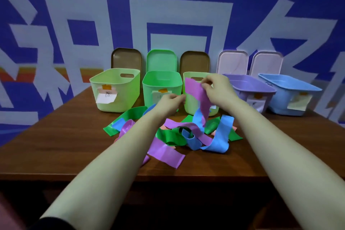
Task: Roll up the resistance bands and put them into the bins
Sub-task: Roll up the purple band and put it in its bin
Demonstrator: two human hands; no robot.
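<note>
Forearms reach from the lower edge over the table (56,145) toward a row of five bins (127,91). Right hand (217,87) pinches the top edge of a purple band (196,93), held up in front of the middle bin. Left hand (170,101) has its fingers curled at the band's left edge and appears to pinch it too, though the contact is partly hidden. The band's lower part hangs down to the pile (171,136) of loose green, blue, purple and pink bands lying on the table in front of the bins.

Status: early stage. No rolled band is visible anywhere, and no band shows in the visible parts of the bin interiors. Lids (161,59) lean against the wall behind the bins, so all bins stand uncovered. Remaining work, as judged: roll the held band, bin it, then repeat for every band in the pile — nearly the whole task
</note>
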